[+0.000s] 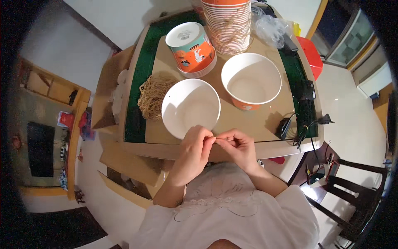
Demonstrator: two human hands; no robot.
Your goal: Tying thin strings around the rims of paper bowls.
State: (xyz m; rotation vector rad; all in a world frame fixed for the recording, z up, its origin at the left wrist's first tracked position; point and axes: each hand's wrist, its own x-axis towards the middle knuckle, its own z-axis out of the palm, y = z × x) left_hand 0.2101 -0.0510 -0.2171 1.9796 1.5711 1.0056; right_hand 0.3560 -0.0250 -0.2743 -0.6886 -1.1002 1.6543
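Note:
At the table's front edge my left hand (196, 143) and my right hand (239, 145) meet, fingertips pinched together. Whatever lies between the fingers is too small to make out. Just beyond them stands a white paper tub (191, 103), its mouth facing up, its near rim close to my left hand. To its right is a second upright paper tub (251, 76) with an orange outside. Left of the near tub lies a tangled heap of thin tan loops (153, 96) that look like rubber bands.
Behind the tubs stand an upside-down printed tub (195, 56) and a tall stack of nested tubs (228, 27) with tan strands across it. Clear plastic bags (271, 27) lie at the back right. Black adapters and cables (302, 133) occupy the right edge; a dark chair (356, 191) stands beyond.

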